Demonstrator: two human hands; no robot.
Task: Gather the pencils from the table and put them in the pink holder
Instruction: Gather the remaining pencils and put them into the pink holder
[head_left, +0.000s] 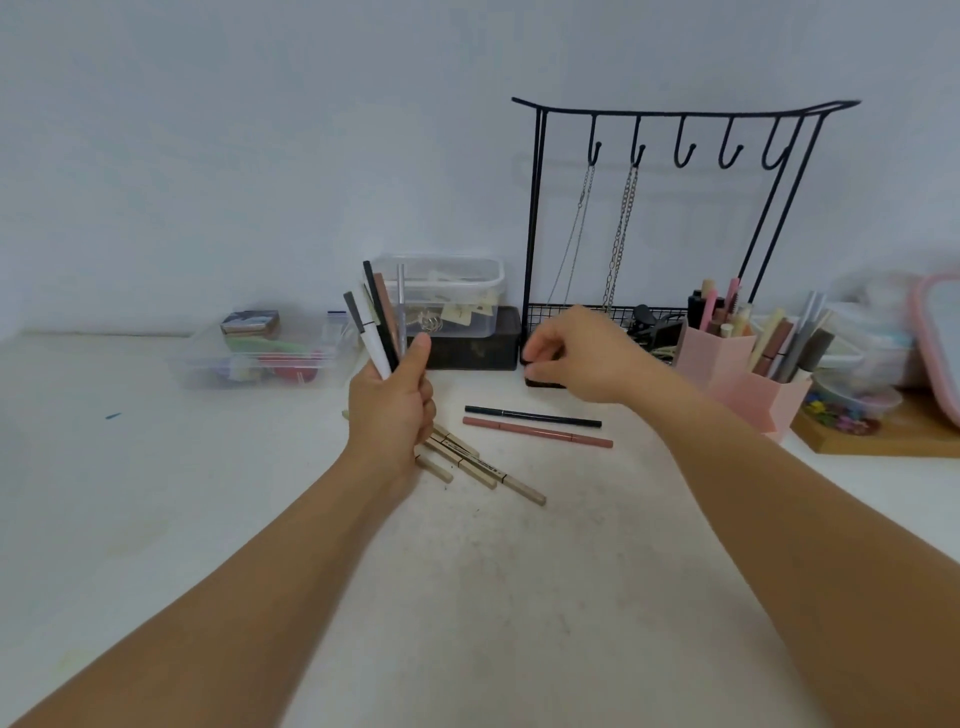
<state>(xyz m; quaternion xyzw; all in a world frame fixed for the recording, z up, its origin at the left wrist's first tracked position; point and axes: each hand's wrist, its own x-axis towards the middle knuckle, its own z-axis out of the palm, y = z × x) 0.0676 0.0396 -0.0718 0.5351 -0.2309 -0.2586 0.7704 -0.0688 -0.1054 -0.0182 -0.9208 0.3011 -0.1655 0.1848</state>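
On the white table (156, 519), nearest, beige pencils (483, 470) lie fanned out, partly under the left hand (392, 410), which grips a bunch of pens (376, 325) upright. Just beyond lie a black pencil (532, 416) and a pink pencil (537, 432), side by side. The right hand (576, 358) hovers above them, fingers loosely curled, holding nothing. The pink holder (748, 374) stands far right, already crowded.

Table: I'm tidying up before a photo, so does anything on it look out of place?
Yes. Loose pencils lie on the table: a black one and a pink one side by side, and beige ones fanned askew under the left hand. A small blue mark sits far left.
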